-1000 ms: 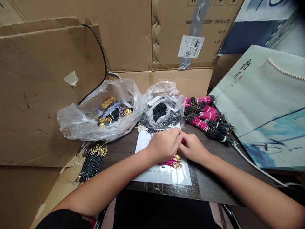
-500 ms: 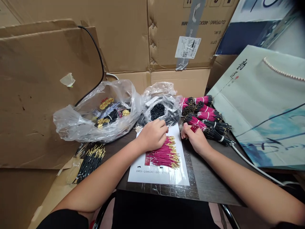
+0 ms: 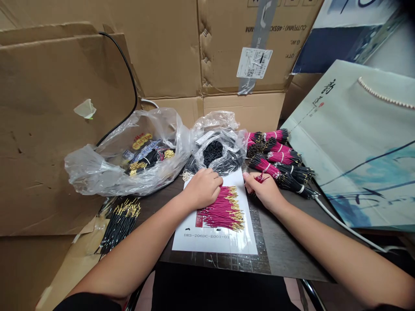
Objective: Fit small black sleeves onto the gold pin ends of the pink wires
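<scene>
My left hand [image 3: 204, 188] is curled at the upper left of a pile of short red wires [image 3: 222, 209] with gold tips. Its fingers are closed, and whatever is in them is hidden. The pile lies on a printed white sheet [image 3: 210, 244]. To the right of that sheet, my right hand [image 3: 263, 189] is closed around a few red wires, whose ends show above the fist. Just above the left hand is an open clear plastic bag [image 3: 238, 142] of small black pieces [image 3: 213, 152]. Bundles of red and black wires [image 3: 266, 166] lie beyond the right hand.
A larger plastic bag [image 3: 94, 175] with wire bundles sits at the left. Black wires with gold tips [image 3: 119, 224] lie near my left forearm. Cardboard boxes [image 3: 168, 52] wall off the back and left. A pale paper bag [image 3: 359, 142] and a white cable [image 3: 343, 229] are on the right.
My left hand has moved slightly left and down over the wire pile. My right hand has shifted a little left, with red wire ends still showing. The view has tilted slightly.
</scene>
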{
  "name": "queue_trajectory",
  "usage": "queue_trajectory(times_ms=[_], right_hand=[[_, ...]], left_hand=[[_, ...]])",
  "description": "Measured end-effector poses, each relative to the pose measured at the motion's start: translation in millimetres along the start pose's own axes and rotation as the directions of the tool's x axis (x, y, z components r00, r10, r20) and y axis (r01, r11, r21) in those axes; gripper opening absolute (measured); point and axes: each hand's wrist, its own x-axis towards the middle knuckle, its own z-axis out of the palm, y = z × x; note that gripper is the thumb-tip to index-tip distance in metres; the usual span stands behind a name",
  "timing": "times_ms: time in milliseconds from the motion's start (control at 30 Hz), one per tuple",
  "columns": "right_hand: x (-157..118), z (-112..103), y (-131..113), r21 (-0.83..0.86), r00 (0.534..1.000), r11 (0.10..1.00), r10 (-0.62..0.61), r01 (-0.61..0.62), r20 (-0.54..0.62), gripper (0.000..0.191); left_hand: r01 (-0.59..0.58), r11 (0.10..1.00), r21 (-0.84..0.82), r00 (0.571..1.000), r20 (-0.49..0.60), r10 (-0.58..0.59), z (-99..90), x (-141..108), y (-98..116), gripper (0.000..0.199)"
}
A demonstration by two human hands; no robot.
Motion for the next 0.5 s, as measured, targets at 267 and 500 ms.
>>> queue_trajectory(times_ms=[267,500], right_hand=[[-2.8,0.8,-3.3,0.016,1.0,1.0,-0.007,0.008,-0.021,0.052],[-4.7,0.3,-7.2,-0.012,1.0,1.0,-0.006,0.006,0.007,0.049]], left_hand=[[-0.022,0.999,-0.048,1.0,0.009,0.023,-1.5,-0.6,-0.2,0.024],[-0.051,0.995,-0.087,0.999,-0.002,0.051,-0.9,-1.2,-1.2,0.025]])
